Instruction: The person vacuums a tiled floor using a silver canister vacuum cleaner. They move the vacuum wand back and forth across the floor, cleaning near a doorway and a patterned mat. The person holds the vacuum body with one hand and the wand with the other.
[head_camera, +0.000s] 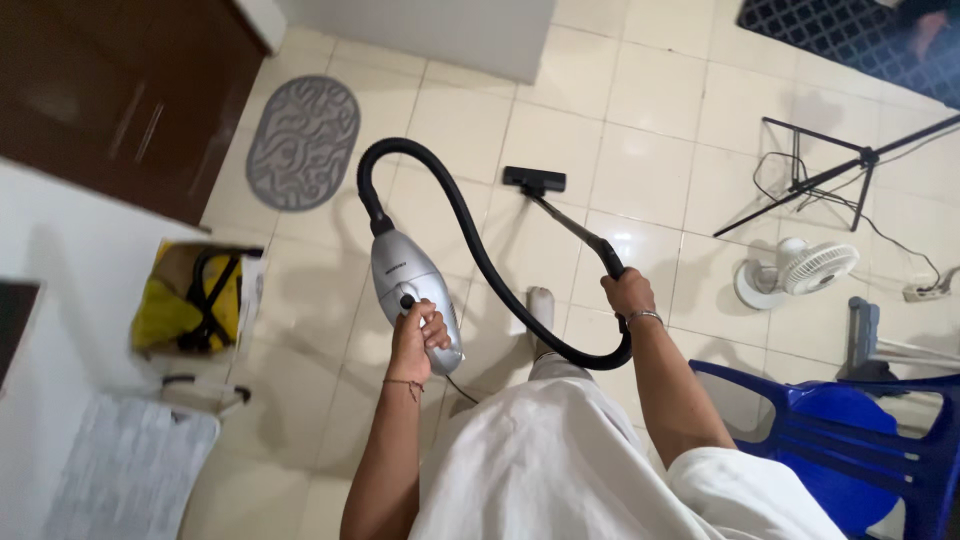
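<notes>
Left hand (415, 335) gripping silver vacuum body (408, 290) by its handle; right hand (627, 293) closed around black wand (575, 228), nozzle (534, 180) resting on tiled floor (640, 170).

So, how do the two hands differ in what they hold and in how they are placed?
The left hand grips the silver vacuum body and carries it above the floor; the right hand grips the black wand near where the hose joins it. The left hand is nearer the person's body, the right reaches further forward. Each wrist has a bracelet.
</notes>
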